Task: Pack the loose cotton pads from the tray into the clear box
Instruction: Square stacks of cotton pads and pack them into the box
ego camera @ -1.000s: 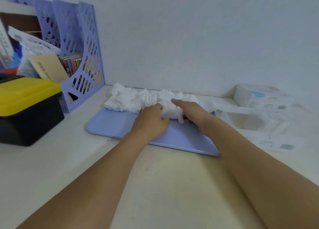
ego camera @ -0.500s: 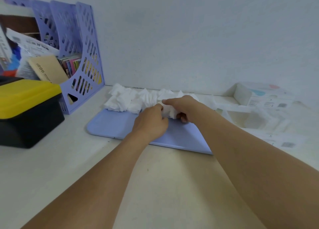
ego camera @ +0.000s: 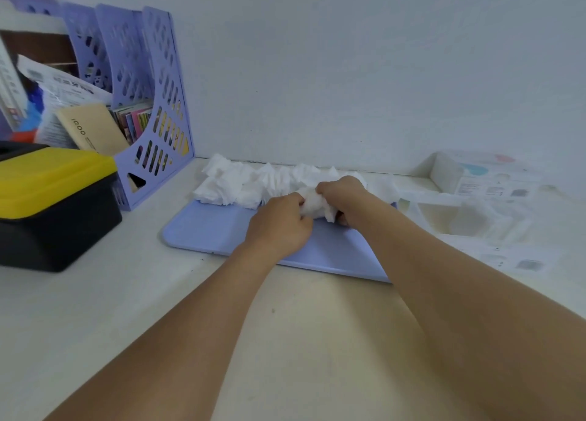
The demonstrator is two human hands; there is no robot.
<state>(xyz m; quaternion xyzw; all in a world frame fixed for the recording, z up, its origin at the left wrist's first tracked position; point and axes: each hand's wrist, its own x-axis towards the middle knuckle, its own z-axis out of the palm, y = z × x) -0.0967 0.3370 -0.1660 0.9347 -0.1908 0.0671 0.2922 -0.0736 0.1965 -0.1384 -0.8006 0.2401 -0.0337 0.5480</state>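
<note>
A pale table (ego camera: 95, 309) stands against a plain white wall (ego camera: 348, 72). A flat purple tray (ego camera: 209, 227) lies on the table near the wall. A long heap of white cotton pads (ego camera: 241, 183) sits along the far edge of the tray, from its left end to past its right end.

Both arms reach out over the tray. The left hand (ego camera: 279, 227) is curled, and its fingers pinch the left side of a small bunch of pads (ego camera: 312, 206). The right hand (ego camera: 345, 198) is curled over the top and right side of the same bunch, and its fingers wrap round it. The two hands squeeze the bunch between them, just in front of the long heap. I cannot tell if the bunch touches the tray.

The clear box (ego camera: 469, 217) is on the table to the right of the tray, close to the right arm. It is hard to see well because it is see-through, and I cannot tell if any pads are inside.

On the far left stands a purple file rack (ego camera: 152, 103) with papers and books in it. In front of the rack sits a black bin with a yellow lid (ego camera: 54, 179).
</note>
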